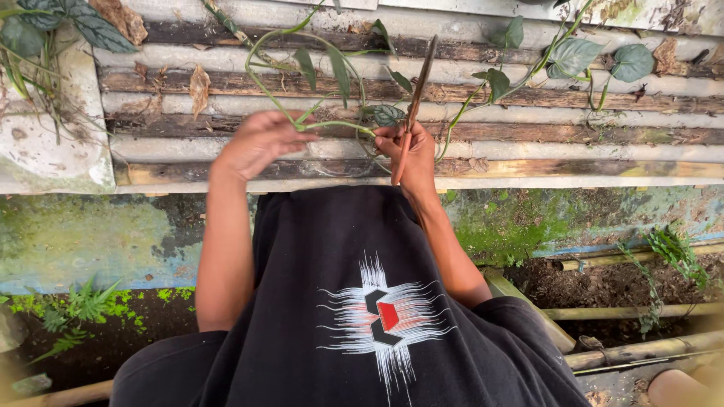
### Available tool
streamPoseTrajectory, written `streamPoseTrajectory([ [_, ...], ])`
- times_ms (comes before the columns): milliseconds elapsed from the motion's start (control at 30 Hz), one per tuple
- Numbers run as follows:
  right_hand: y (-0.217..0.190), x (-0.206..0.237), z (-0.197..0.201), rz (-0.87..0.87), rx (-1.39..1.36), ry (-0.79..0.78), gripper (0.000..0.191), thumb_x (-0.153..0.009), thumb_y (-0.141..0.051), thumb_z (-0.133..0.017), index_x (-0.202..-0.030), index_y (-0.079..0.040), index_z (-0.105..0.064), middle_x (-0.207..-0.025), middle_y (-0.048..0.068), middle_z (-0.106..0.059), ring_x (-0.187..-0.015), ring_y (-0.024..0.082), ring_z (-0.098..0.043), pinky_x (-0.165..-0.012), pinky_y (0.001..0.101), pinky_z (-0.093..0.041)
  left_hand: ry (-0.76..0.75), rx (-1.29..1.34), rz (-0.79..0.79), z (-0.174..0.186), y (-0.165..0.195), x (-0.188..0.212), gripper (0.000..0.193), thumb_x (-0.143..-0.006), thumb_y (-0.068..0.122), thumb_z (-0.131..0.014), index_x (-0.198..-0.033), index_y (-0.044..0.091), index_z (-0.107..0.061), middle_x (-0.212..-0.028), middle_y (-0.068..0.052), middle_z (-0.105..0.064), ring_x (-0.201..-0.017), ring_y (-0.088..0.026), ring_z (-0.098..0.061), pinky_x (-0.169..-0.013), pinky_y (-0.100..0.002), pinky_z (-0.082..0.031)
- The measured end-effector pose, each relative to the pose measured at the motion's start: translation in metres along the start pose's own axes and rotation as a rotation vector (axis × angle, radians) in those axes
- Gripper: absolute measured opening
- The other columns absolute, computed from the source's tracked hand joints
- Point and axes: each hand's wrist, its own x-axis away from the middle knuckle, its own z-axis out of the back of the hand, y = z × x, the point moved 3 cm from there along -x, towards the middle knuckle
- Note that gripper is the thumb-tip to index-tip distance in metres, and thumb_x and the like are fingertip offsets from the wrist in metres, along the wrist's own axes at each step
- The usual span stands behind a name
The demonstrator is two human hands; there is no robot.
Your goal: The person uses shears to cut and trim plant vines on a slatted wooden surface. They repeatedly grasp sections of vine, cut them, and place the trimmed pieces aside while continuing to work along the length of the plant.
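A green vine (pixel 332 124) with several heart-shaped and narrow leaves lies over a slatted bamboo bench (pixel 528 151). My left hand (pixel 260 142), slightly blurred, pinches the vine's stem at its left end. My right hand (pixel 407 154) grips the same stem further right and also holds a thin brown stick-like tool (pixel 415 98) that points up and away from me. Both hands hover just above the near edge of the bench. My black shirt with a white and red print (pixel 381 320) fills the lower middle of the view.
A pale stone slab (pixel 53 143) with a leafy plant stands at the left. More vine leaves (pixel 573 56) trail over the bench at the right. Below lie mossy concrete (pixel 505 226), dark soil, small ferns (pixel 83 305) and bamboo poles (pixel 633 309).
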Motion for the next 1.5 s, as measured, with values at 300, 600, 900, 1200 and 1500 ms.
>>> streamPoseTrajectory([
  [300, -0.004, -0.006, 0.008, 0.104, 0.080, 0.101, 0.023, -0.092, 0.008, -0.077, -0.095, -0.005, -0.059, -0.104, 0.014, -0.077, -0.077, 0.013, -0.071, -0.058, 0.0245, -0.055, 0.091, 0.087, -0.173, 0.003, 0.052, 0.002, 0.013, -0.099, -0.002, -0.069, -0.111, 0.002, -0.069, -0.105, -0.012, -0.075, -0.094, -0.019, -0.075, -0.083, -0.033, -0.065],
  [600, -0.022, -0.012, 0.029, 0.349, -0.019, 0.163, 0.022, -0.100, 0.002, -0.073, -0.093, -0.006, -0.053, -0.111, 0.018, -0.076, -0.104, 0.021, -0.076, -0.092, 0.0330, -0.063, 0.098, -0.096, -0.526, -0.049, 0.063, 0.012, 0.016, -0.095, -0.012, -0.075, -0.108, -0.004, -0.070, -0.109, -0.013, -0.074, -0.101, -0.018, -0.076, -0.088, -0.031, -0.066],
  [900, -0.077, 0.072, 0.063, 0.073, 0.838, -0.373, 0.042, -0.100, -0.042, -0.064, -0.092, -0.003, -0.052, -0.075, 0.008, -0.051, -0.070, 0.020, -0.048, -0.062, 0.0395, -0.044, 0.098, -0.224, -0.516, -0.048, 0.042, -0.007, 0.019, -0.096, -0.010, -0.073, -0.113, -0.006, -0.070, -0.116, -0.015, -0.073, -0.105, -0.022, -0.076, -0.090, -0.033, -0.066],
  [1200, -0.069, 0.067, 0.022, -0.249, 1.018, -0.572, 0.050, -0.094, -0.047, -0.066, -0.084, 0.001, -0.060, -0.065, 0.019, -0.056, -0.059, 0.033, -0.052, -0.061, 0.0474, -0.044, 0.165, -0.177, -0.539, -0.042, 0.025, -0.017, 0.021, -0.096, -0.010, -0.075, -0.116, -0.005, -0.069, -0.121, -0.015, -0.072, -0.108, -0.025, -0.076, -0.090, -0.035, -0.067],
  [1500, -0.064, 0.059, 0.009, -0.231, 1.004, -0.535, 0.057, -0.096, -0.050, -0.063, -0.077, 0.004, -0.058, -0.061, 0.019, -0.053, -0.056, 0.034, -0.050, -0.059, 0.0495, -0.041, 0.229, -0.162, -0.551, -0.040, 0.019, -0.011, 0.023, -0.095, -0.010, -0.076, -0.116, -0.007, -0.068, -0.121, -0.016, -0.071, -0.108, -0.024, -0.076, -0.089, -0.034, -0.067],
])
